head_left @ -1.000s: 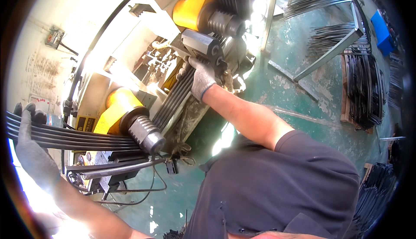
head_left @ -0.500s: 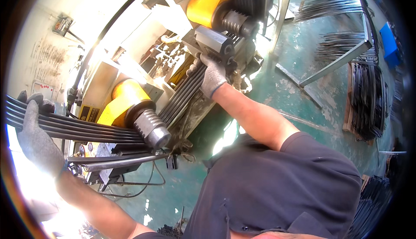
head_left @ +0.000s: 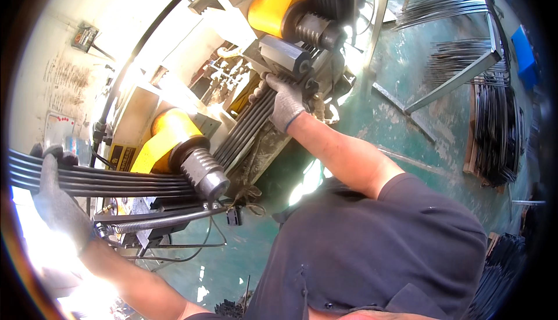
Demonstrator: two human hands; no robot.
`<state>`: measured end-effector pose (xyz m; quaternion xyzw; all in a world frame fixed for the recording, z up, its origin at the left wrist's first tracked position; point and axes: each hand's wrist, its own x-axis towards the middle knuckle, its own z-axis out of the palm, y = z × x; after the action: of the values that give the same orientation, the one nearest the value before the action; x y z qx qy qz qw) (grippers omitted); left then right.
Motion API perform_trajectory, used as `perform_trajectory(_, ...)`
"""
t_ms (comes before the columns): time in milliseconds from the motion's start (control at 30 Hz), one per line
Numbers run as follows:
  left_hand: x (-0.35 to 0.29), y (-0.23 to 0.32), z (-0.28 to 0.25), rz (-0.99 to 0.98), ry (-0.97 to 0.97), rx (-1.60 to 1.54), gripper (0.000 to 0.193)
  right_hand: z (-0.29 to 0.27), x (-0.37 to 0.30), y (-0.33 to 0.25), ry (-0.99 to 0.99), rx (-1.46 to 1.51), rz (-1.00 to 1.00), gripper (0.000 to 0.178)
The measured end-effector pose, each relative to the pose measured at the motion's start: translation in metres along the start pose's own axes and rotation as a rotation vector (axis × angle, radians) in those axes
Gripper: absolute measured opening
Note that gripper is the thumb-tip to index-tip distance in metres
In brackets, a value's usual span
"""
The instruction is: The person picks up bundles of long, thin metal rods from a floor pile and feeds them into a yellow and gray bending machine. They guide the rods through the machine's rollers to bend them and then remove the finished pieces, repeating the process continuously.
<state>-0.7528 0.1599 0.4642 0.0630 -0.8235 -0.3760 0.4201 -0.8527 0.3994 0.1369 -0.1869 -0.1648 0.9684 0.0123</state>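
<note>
A row of dark metal rods (head_left: 131, 182) runs from the left rim to a grooved steel roller (head_left: 202, 172) on a yellow machine arm (head_left: 170, 134). My left hand (head_left: 60, 201), in a grey glove, is closed around these rods near their left ends, its fingertips showing above them. On the far side of the roller, several rods (head_left: 247, 125) slant up and right toward a steel clamp block (head_left: 285, 54). My right hand (head_left: 286, 102), also gloved, grips them just below that block. Its fingertips are partly hidden behind the rods.
A second yellow arm (head_left: 273, 12) with a grooved roller (head_left: 317, 29) stands farther back. Below the left rods lies a coil spring (head_left: 157, 221) with loose cables. At right, bent rods hang on a metal rack (head_left: 459, 85), above a dark rod stack (head_left: 494, 134).
My left hand has lowered slightly, and the left ends of the rods have come down with it. My right hand keeps its grip in nearly the same place.
</note>
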Motion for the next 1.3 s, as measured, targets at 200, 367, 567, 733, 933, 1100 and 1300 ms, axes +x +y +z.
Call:
perform_trajectory(200, 0.005, -0.053, -0.038, -0.117, -0.315, -0.191, 0.038, -0.016, -0.006, 0.000, -0.004, 0.020, 0.004, 0.014)
perform_trajectory(367, -0.016, -0.028, -0.036, -0.190, -0.368, -0.015, 0.037, -0.025, -0.003, 0.001, -0.001, -0.012, 0.044, 0.011)
perform_trajectory(567, -0.017, -0.023, -0.039, -0.187, -0.394, 0.079, 0.039, -0.025, -0.006, -0.005, -0.007, -0.016, 0.084, 0.008)
perform_trajectory(733, -0.018, -0.022, -0.042, -0.135, -0.440, 0.010, 0.038, -0.021, -0.013, -0.011, 0.010, -0.058, 0.117, 0.006)
perform_trajectory(933, -0.015, -0.019, -0.049, -0.247, -0.407, 0.198, 0.035, -0.033, -0.008, -0.011, -0.118, -0.005, 0.164, 0.006)
perform_trajectory(1100, -0.013, -0.021, -0.053, -0.321, -0.408, 0.211, 0.036, -0.039, -0.002, -0.008, -0.117, -0.052, 0.153, 0.008)
perform_trajectory(1300, -0.013, -0.024, -0.058, -0.310, -0.383, 0.201, 0.034, -0.041, 0.001, -0.005, -0.105, -0.062, 0.151, 0.008)
